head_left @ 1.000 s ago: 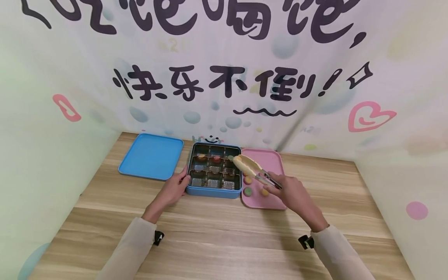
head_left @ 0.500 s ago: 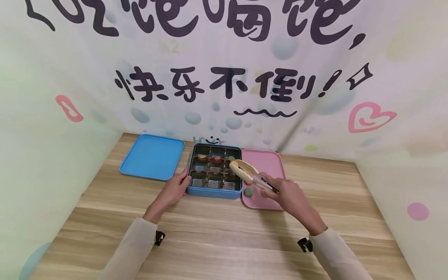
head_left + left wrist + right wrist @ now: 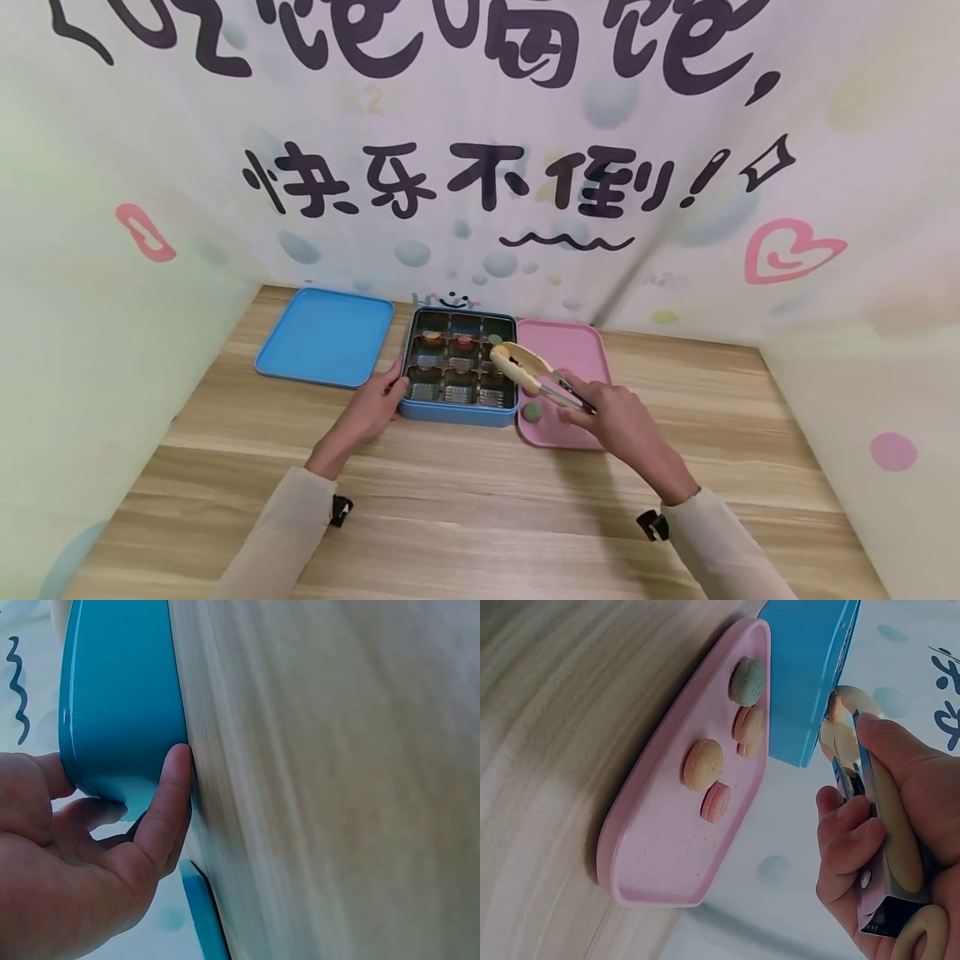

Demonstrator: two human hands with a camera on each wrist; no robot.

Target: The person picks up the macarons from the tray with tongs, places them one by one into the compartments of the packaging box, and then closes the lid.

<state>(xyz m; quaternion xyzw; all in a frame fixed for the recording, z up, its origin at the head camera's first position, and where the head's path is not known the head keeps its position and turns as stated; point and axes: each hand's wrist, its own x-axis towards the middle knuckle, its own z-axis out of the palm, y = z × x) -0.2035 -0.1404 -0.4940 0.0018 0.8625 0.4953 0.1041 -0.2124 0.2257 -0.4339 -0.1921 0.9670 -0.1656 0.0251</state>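
In the head view, my left hand [image 3: 372, 407] holds the left side of a blue square tin box [image 3: 457, 412], thumb at the rim. The left wrist view has its fingers [image 3: 171, 787] against the box's rounded corner. Inside is a divided tray with orange [image 3: 432, 337], red [image 3: 464, 341] and green [image 3: 495, 339] macarons towards the back. My right hand [image 3: 626, 422] grips metal tongs [image 3: 517, 372] with cream tips. Those tips reach over the box's right column, beside the green macaron; whether anything is pinched between them, I cannot tell.
A pink tray [image 3: 656, 877] touches or nearly touches the box's right side. It bears green [image 3: 748, 682], yellow [image 3: 703, 765], pink [image 3: 715, 802] and orange [image 3: 748, 726] macarons. A blue lid [image 3: 326, 337] lies left of the box. A printed wall [image 3: 450, 250] stands behind the wooden table [image 3: 465, 508].
Over the first half second my right hand and the tongs move slightly left and down, the tips going lower at the box's right column. Since then they barely move. My left hand stays put.
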